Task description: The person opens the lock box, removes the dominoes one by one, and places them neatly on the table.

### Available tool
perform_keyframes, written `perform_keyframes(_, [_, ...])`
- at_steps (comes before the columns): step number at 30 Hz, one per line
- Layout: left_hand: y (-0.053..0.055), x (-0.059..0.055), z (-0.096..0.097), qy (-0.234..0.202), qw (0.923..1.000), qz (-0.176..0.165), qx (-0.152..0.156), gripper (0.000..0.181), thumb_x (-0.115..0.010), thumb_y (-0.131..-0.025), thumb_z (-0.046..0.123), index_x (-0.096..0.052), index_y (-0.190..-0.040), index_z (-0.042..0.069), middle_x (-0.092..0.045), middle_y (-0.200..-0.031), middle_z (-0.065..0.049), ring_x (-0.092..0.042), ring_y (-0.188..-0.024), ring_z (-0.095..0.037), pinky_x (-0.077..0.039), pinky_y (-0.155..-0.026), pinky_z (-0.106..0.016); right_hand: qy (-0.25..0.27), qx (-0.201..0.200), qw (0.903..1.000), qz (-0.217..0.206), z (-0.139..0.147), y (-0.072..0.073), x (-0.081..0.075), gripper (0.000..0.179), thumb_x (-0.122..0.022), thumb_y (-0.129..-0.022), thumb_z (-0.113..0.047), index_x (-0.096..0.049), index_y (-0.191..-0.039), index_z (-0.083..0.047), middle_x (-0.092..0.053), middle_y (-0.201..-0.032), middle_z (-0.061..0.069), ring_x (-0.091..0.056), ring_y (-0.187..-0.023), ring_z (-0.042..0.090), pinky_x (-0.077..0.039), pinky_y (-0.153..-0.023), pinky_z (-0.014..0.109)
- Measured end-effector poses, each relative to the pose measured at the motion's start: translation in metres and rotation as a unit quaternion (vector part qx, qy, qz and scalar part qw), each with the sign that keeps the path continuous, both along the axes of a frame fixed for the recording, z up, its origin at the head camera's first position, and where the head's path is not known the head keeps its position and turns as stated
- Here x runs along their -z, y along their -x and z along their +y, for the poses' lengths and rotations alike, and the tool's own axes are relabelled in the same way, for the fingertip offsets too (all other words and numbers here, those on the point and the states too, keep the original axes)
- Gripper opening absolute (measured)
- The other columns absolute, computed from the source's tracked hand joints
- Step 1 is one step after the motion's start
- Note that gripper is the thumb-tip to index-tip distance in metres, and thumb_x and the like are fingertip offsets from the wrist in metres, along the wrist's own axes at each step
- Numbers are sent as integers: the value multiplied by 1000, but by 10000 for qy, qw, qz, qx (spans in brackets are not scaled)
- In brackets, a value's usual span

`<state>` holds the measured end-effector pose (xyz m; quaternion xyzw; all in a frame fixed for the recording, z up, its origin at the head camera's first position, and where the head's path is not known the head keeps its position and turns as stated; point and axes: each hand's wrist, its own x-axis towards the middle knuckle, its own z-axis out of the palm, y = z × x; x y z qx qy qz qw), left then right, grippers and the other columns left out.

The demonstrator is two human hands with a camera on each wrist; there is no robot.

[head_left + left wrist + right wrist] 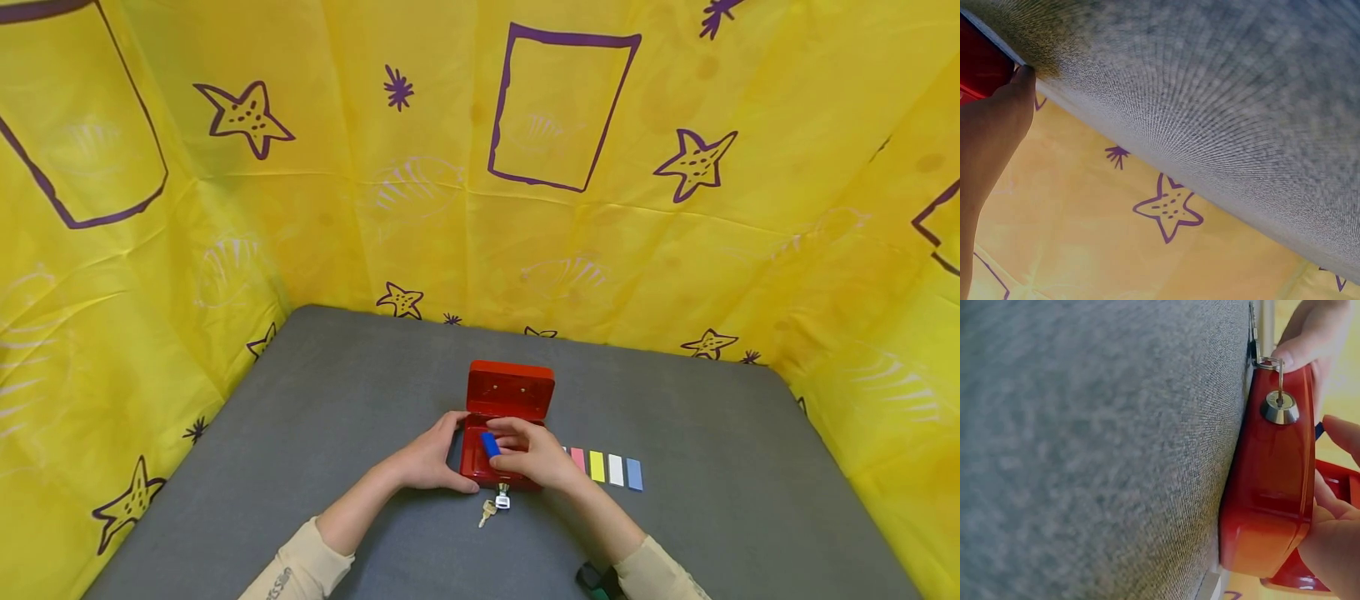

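A red cash box (487, 480) stands on the grey table with its lid (512, 392) raised at the back. My left hand (427, 460) holds the box's left side, thumb at the front corner and fingers near the back. Over the open box, my right hand (538, 457) pinches a small blue block (490, 444) between thumb and fingers. A key sits in the front lock (1280, 409), and a second key (487, 510) hangs beside it on a ring. In the right wrist view only a dark sliver of the block (1319, 430) shows.
Right of the box lie a pink block (577, 460), a yellow block (597, 467), a white block (616, 470) and a light blue block (634, 475) in a row. The right hand partly hides the row's left end. A yellow patterned cloth (450, 233) surrounds the table.
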<state>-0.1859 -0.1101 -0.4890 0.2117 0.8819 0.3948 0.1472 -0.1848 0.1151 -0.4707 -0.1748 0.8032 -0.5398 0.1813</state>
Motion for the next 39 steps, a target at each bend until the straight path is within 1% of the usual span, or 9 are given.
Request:
perform_keyframes(3, [0, 0, 0, 8, 10000, -17, -9, 96, -80, -64, 42, -26, -137, 11, -39, -129, -5, -42, -115, -21, -38, -96, -43, 111, 36, 9999, -112, 1, -3, -4, 50, -70, -81, -19, -53, -127, -10, -56, -122, 10, -55, -107, 28, -49, -85, 37])
perform_keyframes(10, [1, 0, 1, -8, 10000, -95, -11, 96, -80, -65, 41, -25, -137, 10, -39, -130, -5, -42, -116, -22, -38, -96, -45, 285, 34, 9992, -286, 4, -15, -31, 50, -66, -83, -12, -48, -129, -1, -52, -125, 18, -52, -110, 35, -48, -85, 38])
perform_keyframes(12, [1, 0, 1, -6, 10000, -75, -14, 96, -80, -65, 42, -25, -137, 10, -39, -130, -5, -42, -115, -22, -38, -96, -45, 358, 66, 9985, -404, 6, -17, -34, 51, -66, -83, -12, -47, -130, -1, -51, -126, 18, -51, -111, 35, -49, -85, 36])
perform_keyframes(14, [0, 0, 1, 3, 10000, -60, -17, 96, -80, -64, 42, -26, -137, 10, -40, -129, -5, -43, -115, -22, -38, -96, -44, 475, 113, 9976, -495, 8, -17, -34, 52, -66, -83, -12, -47, -131, -1, -51, -127, 18, -51, -111, 35, -49, -85, 35])
perform_keyframes(18, [-1, -1, 2, -18, 10000, -77, -37, 96, -80, -64, 42, -26, -137, 10, -40, -128, -4, -43, -114, -21, -39, -95, -44, 616, 279, 9962, -542, 17, -10, -13, 53, -68, -82, -16, -49, -130, -7, -52, -127, 13, -52, -112, 31, -49, -84, 34])
perform_keyframes(21, [-1, -2, 2, -72, 9999, -114, -45, 95, -80, -64, 40, -26, -137, 11, -40, -126, -3, -43, -112, -20, -40, -93, -43, 609, 401, 9957, -574, 23, -5, -1, 53, -70, -80, -21, -51, -130, -13, -53, -128, 9, -53, -112, 28, -49, -84, 35])
perform_keyframes(27, [-1, -2, 2, -108, 9997, -197, -73, 96, -80, -64, 40, -26, -137, 11, -40, -126, -2, -43, -112, -20, -41, -92, -43, 676, 619, 9935, -675, 31, -7, -3, 54, -71, -80, -22, -51, -129, -13, -53, -128, 9, -53, -112, 28, -48, -86, 36])
perform_keyframes(31, [-1, -2, 2, -90, 9996, -237, -95, 96, -81, -63, 40, -26, -137, 12, -41, -126, -2, -43, -112, -20, -41, -91, -44, 655, 749, 9930, -637, 37, -8, -5, 53, -71, -79, -23, -51, -128, -14, -53, -127, 10, -52, -112, 29, -48, -85, 37])
perform_keyframes(39, [-1, -1, 2, -113, 9997, -211, -92, 95, -81, -63, 40, -26, -137, 12, -41, -125, -1, -44, -110, -19, -42, -90, -42, 721, 973, 9898, -756, 50, -12, -7, 53, -71, -79, -19, -51, -128, -13, -53, -127, 10, -51, -112, 28, -48, -85, 34])
